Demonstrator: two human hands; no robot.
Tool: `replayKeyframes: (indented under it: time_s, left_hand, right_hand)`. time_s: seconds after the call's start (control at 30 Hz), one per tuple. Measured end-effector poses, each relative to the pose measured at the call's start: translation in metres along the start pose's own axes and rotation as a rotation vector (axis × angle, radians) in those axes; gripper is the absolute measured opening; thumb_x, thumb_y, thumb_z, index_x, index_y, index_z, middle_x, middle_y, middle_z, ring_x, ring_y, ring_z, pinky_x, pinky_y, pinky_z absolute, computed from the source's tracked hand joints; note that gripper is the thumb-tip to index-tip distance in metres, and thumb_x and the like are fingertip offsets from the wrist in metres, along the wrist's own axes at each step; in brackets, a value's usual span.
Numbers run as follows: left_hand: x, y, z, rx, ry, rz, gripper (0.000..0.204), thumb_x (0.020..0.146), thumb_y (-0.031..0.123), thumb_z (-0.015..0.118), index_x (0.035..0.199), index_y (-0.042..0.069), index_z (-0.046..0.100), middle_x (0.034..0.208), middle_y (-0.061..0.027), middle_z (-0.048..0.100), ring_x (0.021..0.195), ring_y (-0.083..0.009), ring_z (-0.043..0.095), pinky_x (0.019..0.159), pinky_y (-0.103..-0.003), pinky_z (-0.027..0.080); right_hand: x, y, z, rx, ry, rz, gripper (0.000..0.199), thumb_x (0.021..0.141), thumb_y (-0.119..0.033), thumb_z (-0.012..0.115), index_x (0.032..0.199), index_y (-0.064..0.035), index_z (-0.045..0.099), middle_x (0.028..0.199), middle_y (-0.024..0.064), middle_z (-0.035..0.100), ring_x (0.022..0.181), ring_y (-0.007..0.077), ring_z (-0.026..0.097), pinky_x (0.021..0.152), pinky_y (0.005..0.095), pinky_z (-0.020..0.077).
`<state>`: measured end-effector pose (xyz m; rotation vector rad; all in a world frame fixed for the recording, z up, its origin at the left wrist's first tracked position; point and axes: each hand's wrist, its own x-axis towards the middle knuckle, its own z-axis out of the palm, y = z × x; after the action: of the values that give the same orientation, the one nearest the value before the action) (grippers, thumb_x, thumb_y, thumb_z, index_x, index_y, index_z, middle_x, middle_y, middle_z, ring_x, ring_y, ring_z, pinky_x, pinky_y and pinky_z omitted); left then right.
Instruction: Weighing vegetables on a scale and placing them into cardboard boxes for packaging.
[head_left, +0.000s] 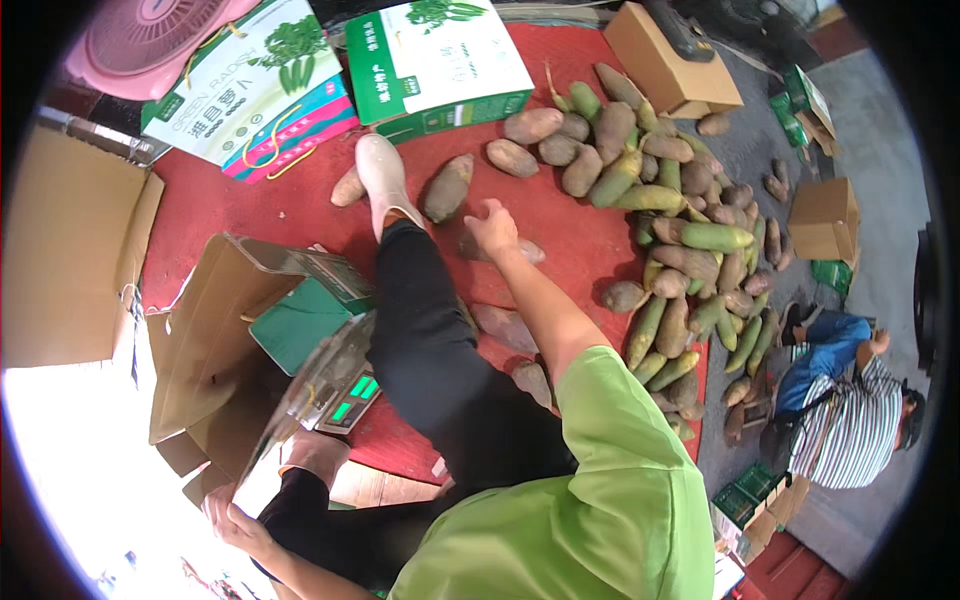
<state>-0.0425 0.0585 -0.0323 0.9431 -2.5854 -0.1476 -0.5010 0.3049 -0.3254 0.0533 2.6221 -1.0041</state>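
Observation:
My right hand (493, 230) reaches over the red mat (290, 230) with fingers apart, holding nothing visible. Beneath its wrist lies a brownish-pink tuber (530, 251), like a sweet potato, partly hidden. A larger brown tuber (447, 188) lies just beyond, beside my light boot (380, 170). My left hand (232, 522) is closed at the lower end of a thin curved edge beside a weighing scale (352, 398) with lit green displays. Glare hides exactly what its fingers grip. An open cardboard box (205, 345) stands by the scale, with a green carton (300, 322) at it.
A large heap of green radishes (715, 237) and brown tubers covers the mat's right side. Green-and-white cartons (440, 70) and a pink fan (150, 40) stand at the back. A brown box (670, 65) sits behind the heap. Another person (845, 420) is at far right.

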Motion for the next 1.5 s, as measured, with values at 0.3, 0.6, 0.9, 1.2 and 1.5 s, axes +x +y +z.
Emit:
replayKeyframes:
  time_s: [0.3, 0.6, 0.9, 1.2, 1.5]
  left_hand:
    - [0.008, 0.006, -0.004, 0.019, -0.033, 0.054, 0.059, 0.098, 0.040, 0.028, 0.074, -0.002, 0.061, 0.069, -0.0144, 0.057, 0.071, -0.0324, 0.056, 0.072, -0.044, 0.044]
    - [0.027, 0.020, -0.004, -0.033, -0.042, 0.065, 0.065, 0.095, 0.052, 0.033, 0.071, -0.002, 0.061, 0.066, -0.0114, 0.055, 0.064, -0.0278, 0.055, 0.070, -0.043, 0.044]
    - [0.024, 0.020, -0.013, -0.039, -0.033, 0.128, 0.064, 0.082, 0.062, 0.047, 0.072, 0.001, 0.064, 0.066, -0.0070, 0.056, 0.062, -0.0250, 0.056, 0.068, -0.041, 0.046]
    - [0.019, 0.025, -0.023, -0.049, -0.036, 0.168, 0.047, 0.071, 0.050, 0.065, 0.077, 0.004, 0.064, 0.071, -0.0049, 0.056, 0.065, -0.0240, 0.056, 0.066, -0.038, 0.045]
    - [0.015, 0.025, -0.026, -0.133, 0.013, 0.168, 0.032, 0.063, 0.033, 0.076, 0.079, 0.007, 0.065, 0.072, -0.0029, 0.057, 0.067, -0.0219, 0.057, 0.065, -0.035, 0.045]
  right_hand:
    - [0.053, -0.065, 0.050, 0.019, -0.053, 0.437, 0.097, 0.066, -0.044, 0.078, 0.141, -0.0181, 0.023, 0.134, 0.0166, 0.046, 0.124, 0.0333, 0.045, 0.100, 0.0492, 0.0373]
    - [0.087, -0.035, 0.087, 0.170, 0.004, 0.345, 0.102, 0.050, -0.024, 0.088, 0.127, 0.0020, 0.026, 0.116, 0.0217, 0.053, 0.098, 0.0318, 0.060, 0.078, 0.0395, 0.0536]
    - [0.081, -0.020, 0.018, 0.778, -0.449, 0.420, 0.110, 0.058, -0.015, 0.082, 0.145, -0.0059, 0.016, 0.131, 0.0205, 0.045, 0.109, 0.0338, 0.054, 0.079, 0.0509, 0.0493]
    - [-0.033, -0.135, -0.131, 0.682, -0.449, -0.309, 0.098, 0.062, -0.017, 0.079, 0.143, -0.0040, 0.026, 0.135, 0.0149, 0.042, 0.123, 0.0294, 0.044, 0.101, 0.0395, 0.0366]
    - [-0.181, -0.321, -0.186, 0.375, -0.881, -0.895, 0.112, 0.050, -0.025, 0.087, 0.143, -0.0053, 0.027, 0.121, 0.0176, 0.054, 0.116, 0.0281, 0.052, 0.099, 0.0387, 0.0384]
